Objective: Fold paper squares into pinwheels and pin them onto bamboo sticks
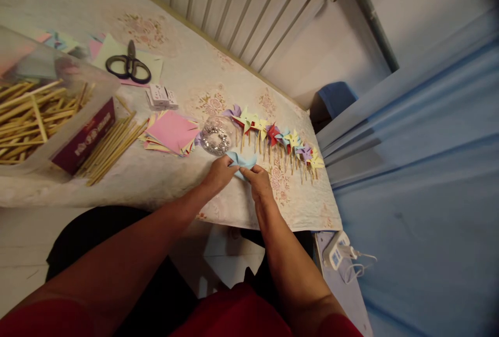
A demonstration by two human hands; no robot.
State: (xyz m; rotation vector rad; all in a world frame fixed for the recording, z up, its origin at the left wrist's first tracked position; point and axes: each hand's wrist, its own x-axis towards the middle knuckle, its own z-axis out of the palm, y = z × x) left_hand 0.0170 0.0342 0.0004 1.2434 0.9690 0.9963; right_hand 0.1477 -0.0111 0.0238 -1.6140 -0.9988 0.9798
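Both hands are closed on a light blue paper pinwheel (pixel 245 161), its corners curled in toward the middle. My left hand (pixel 221 171) pinches its left side, and my right hand (pixel 258 179) grips the lower right edge. The fingertips nearly meet at the centre; whether a pin sits between them is hidden. Just beyond my left hand stands a clear round dish (pixel 217 135) of small shiny metal pieces. To its left lies a stack of coloured paper squares (pixel 173 132), pink on top. A row of pinwheels on sticks (pixel 290 142) stretches away to the right.
A clear bin (pixel 23 168) of wooden sticks stands at the left, with loose sticks (pixel 113 152) beside it. Black-handled scissors (pixel 130 66) lie on paper sheets behind a small white box (pixel 160 98). A blue curtain (pixel 409 170) hangs right, near a power strip (pixel 337 251).
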